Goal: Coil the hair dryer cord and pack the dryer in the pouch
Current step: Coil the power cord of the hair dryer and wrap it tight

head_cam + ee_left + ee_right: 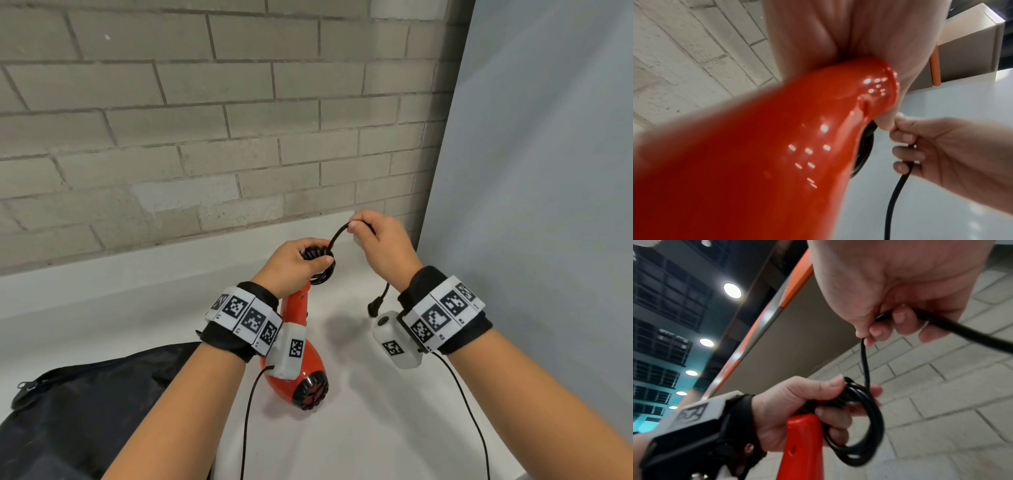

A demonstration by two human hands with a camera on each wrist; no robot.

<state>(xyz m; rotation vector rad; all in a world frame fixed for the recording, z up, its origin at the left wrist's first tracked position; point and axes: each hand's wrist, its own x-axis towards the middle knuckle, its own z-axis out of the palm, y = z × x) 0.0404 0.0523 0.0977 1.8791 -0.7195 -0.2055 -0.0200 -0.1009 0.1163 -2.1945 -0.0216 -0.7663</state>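
Observation:
A glossy red hair dryer (301, 363) stands with its black rear grille toward me and its handle pointing up. My left hand (298, 263) grips the handle end together with several black cord loops (320, 263) (859, 426). To its right my right hand (373, 236) pinches the free cord (337, 234) just above the coil; the cord runs through that fist and its plug end (375, 305) dangles below the wrist. The dark pouch (85, 411) lies flat at the lower left. In the left wrist view the red body (756, 162) fills the frame.
The white counter (376, 428) runs to a grey brick wall (205, 120) behind and a pale panel (531, 171) on the right. The pouch's zipper pull (22, 385) is at its left edge. Thin black camera cables (469, 411) hang from both wrists.

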